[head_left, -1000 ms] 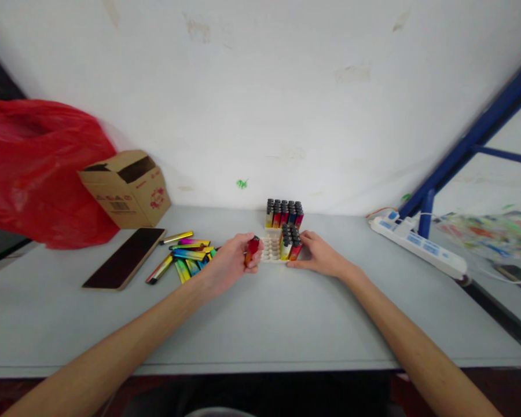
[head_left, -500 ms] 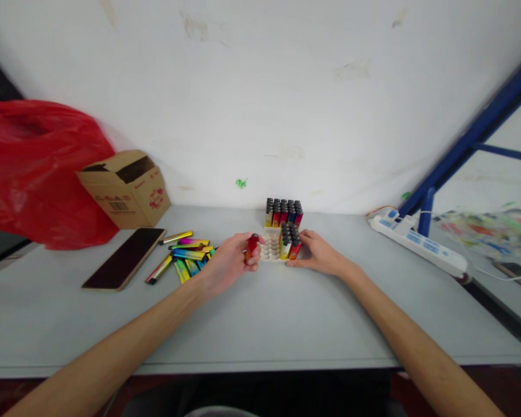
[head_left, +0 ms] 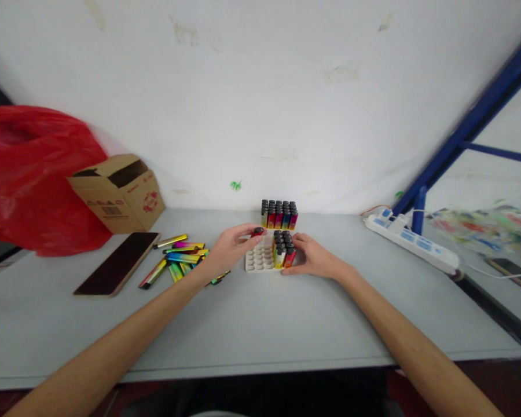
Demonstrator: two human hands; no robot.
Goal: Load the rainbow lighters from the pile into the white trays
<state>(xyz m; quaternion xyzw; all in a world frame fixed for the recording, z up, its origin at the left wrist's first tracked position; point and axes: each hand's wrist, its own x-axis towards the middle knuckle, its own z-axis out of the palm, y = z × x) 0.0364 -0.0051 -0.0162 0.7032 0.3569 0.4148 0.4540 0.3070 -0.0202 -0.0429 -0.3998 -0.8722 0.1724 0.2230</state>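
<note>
My left hand (head_left: pixel 237 246) pinches a red lighter (head_left: pixel 259 231) with a black top, over the far side of a white tray (head_left: pixel 259 267) full of round holes. Two rows of upright lighters (head_left: pixel 279 255) fill the tray's right part, while the holes to their left are bare. Around the tray's right end my right hand (head_left: pixel 312 256) is closed, thumb at the near corner and fingers along the side by the lighters. Left of my left hand lies a loose pile of shiny coloured lighters (head_left: pixel 184 255), partly hidden by my wrist.
Behind the tray, against the wall, stands another block of upright lighters (head_left: pixel 279 215). A dark phone (head_left: pixel 117 263), a cardboard box (head_left: pixel 119 197) and a red plastic bag (head_left: pixel 39 179) are on the left. To the right lies a white power strip (head_left: pixel 412 240) with cables.
My left hand has moved the red lighter away from me to the tray's far side, uncovering more of the bare holes. My right hand stays at the tray's right end.
</note>
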